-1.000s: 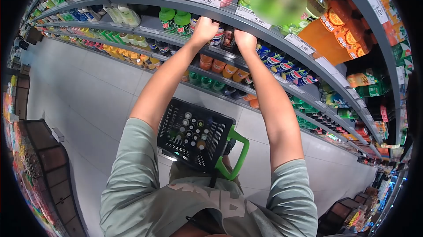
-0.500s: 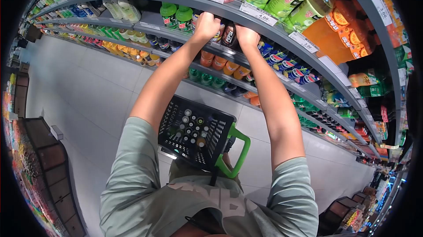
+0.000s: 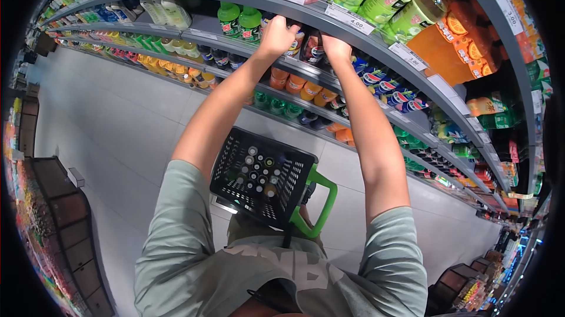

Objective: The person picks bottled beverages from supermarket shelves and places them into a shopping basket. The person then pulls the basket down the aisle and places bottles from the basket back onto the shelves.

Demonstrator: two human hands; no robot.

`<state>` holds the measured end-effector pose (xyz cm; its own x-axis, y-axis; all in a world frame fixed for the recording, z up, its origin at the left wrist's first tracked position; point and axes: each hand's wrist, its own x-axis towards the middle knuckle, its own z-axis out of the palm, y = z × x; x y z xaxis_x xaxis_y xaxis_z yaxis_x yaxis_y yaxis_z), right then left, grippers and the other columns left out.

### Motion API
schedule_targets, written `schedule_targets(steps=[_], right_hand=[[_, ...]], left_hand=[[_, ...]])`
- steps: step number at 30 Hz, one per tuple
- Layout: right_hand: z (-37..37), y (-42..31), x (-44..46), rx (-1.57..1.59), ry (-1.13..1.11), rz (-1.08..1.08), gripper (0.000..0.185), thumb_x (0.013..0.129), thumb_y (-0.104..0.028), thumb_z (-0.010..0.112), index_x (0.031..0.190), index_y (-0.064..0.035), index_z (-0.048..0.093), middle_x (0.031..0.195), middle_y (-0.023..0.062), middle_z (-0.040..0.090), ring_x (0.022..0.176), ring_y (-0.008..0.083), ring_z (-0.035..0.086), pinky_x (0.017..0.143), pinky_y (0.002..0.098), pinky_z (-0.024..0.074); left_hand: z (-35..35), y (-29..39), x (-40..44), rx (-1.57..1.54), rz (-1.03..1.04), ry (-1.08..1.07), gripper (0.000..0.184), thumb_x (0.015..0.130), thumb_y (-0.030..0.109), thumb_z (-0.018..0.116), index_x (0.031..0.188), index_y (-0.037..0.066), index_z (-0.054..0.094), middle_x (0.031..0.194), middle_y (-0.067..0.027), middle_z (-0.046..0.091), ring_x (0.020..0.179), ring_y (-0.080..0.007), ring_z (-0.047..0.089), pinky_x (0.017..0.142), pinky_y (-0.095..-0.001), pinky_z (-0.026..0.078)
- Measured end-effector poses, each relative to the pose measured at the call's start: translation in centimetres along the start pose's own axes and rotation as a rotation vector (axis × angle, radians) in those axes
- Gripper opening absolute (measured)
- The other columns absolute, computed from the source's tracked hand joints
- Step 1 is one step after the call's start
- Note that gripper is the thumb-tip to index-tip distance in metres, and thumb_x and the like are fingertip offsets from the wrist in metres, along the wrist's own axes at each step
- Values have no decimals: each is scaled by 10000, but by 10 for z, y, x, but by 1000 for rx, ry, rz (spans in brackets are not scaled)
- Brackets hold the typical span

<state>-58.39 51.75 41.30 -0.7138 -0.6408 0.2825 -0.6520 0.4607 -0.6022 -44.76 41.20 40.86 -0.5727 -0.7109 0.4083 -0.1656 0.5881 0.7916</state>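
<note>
On the drink shelf, my left hand (image 3: 279, 36) is closed with curled fingers against a soda bottle (image 3: 294, 45) with a colourful label; part of its grip is hidden. My right hand (image 3: 336, 48) reaches in under the shelf edge, at the right side of a dark Pepsi bottle (image 3: 312, 50). Its fingertips are hidden behind that bottle and the shelf above, but the hand appears closed on it. Green-capped bottles (image 3: 249, 22) stand just left of my left hand. Blue Pepsi bottles (image 3: 372, 77) lean in a row to the right of my right hand.
A black shopping basket (image 3: 235, 134) with a green handle (image 3: 327, 211) and several capped bottles inside stands below my arms. The shelf above, with a price tag (image 3: 350, 18), overhangs my hands. Orange drinks (image 3: 296, 84) fill the shelf below. Brown display bins (image 3: 65, 211) stand at the left.
The dark Pepsi bottle has turned, so its label now faces another way. Both hands have shifted slightly, the right one a little right and down. The camera view has moved slightly.
</note>
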Motion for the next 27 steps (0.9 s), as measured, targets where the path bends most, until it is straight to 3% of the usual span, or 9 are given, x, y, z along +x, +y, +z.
schedule_targets(steps=[2, 5, 9, 11, 14, 16, 19, 22, 27], right_hand=[[-1, -4, -1, -25, 16, 46, 490, 905, -425, 508, 1257, -93, 586, 1289, 200, 572, 1164, 401, 549, 977, 452, 448], [1, -8, -4, -17, 69, 54, 490, 899, -426, 521, 1254, -95, 589, 1274, 204, 580, 1155, 406, 554, 966, 457, 456], [8, -4, -2, 16, 139, 39, 495, 876, -425, 577, 1238, -88, 600, 1261, 212, 585, 1132, 414, 564, 956, 461, 464], [2, -9, -7, 14, 130, -15, 499, 864, -423, 601, 1231, -84, 605, 1254, 219, 586, 1123, 419, 567, 952, 463, 465], [-1, -6, -17, 47, 249, -268, 530, 842, -411, 645, 1167, 6, 616, 1214, 296, 574, 1113, 437, 562, 947, 470, 457], [-19, -6, -33, 51, -127, -2, 598, 835, -352, 680, 1245, 59, 535, 1118, 339, 586, 1020, 440, 594, 878, 474, 483], [-24, 17, -103, 646, -70, -30, 651, 877, -198, 697, 1367, 47, 345, 1022, 180, 573, 756, 205, 621, 594, 352, 506], [-50, 67, -192, 877, -493, 68, 281, 1024, -275, 457, 1064, -20, 570, 749, -7, 579, 691, 78, 551, 600, 236, 436], [-113, 176, -370, 680, -899, -50, 339, 1005, -211, 326, 744, -62, 482, 660, 35, 461, 608, 130, 449, 578, 277, 359]], left_hand=[[-4, 0, -4, -19, 18, 17, 295, 831, 106, 698, 1073, -36, 608, 770, -160, 645, 558, -194, 520, 589, -355, 452], [-7, -1, -15, -135, -101, -23, 461, 824, 109, 688, 1245, 1, 534, 1141, -243, 637, 1018, -401, 631, 838, -436, 492], [-9, -6, -88, -333, -62, 153, 584, 874, 19, 604, 1415, 22, 384, 1349, -104, 517, 675, -46, 464, 592, -208, 449], [-26, 20, -156, -525, -344, 120, 566, 877, -6, 576, 1411, 38, 393, 1359, -76, 507, 719, -49, 505, 640, -205, 486], [-21, -14, -294, -567, -616, 100, 493, 881, -14, 550, 1360, 48, 452, 1320, -68, 526, 777, -74, 561, 662, -226, 512], [-26, -18, -399, -651, -894, 76, 412, 886, -14, 529, 1293, 47, 504, 1256, -71, 563, 796, -92, 591, 655, -237, 515], [-36, -26, -577, -611, -1172, 70, 230, 941, 43, 525, 1167, 67, 564, 1134, -44, 638, 722, -92, 609, 619, -222, 493], [-54, 18, -700, -399, -1450, 176, 236, 976, 306, 523, 1056, 100, 606, 864, -29, 664, 699, -124, 627, 615, -268, 487], [-27, 116, -763, -361, -1491, 584, 339, 985, 360, 421, 864, 78, 566, 705, -19, 579, 613, -146, 589, 567, -310, 485]])
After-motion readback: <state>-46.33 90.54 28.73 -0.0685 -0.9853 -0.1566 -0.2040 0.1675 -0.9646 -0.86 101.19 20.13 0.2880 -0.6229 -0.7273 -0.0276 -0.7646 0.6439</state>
